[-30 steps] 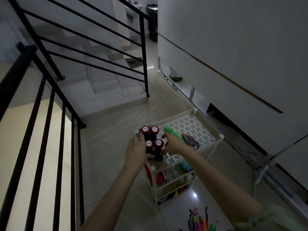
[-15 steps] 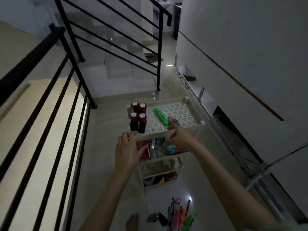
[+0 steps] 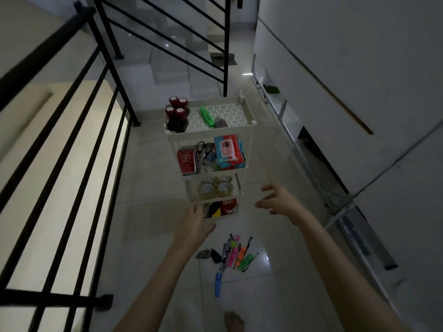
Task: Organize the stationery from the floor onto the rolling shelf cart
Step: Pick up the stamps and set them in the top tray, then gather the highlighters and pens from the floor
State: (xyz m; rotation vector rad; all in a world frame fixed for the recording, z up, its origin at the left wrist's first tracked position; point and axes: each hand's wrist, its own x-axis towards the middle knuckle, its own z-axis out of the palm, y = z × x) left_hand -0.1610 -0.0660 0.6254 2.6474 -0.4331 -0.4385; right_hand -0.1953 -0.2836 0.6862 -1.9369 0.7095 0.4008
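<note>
My left hand [image 3: 195, 222] hangs loose-fingered and empty before the cart's bottom tier; my right hand [image 3: 279, 200], fingers spread, holds nothing. Rolling shelf cart [image 3: 249, 116] at 12 o'clock: four red-capped bottles [image 3: 176, 111], green highlighter [image 3: 207, 116] on the top tier. Loose pens and highlighters [image 3: 236, 254] on the floor at 6 o'clock of the cart, under both hands.

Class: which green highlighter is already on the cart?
The green highlighter lying on the cart's top shelf; the other green highlighter lies on the floor.
</note>
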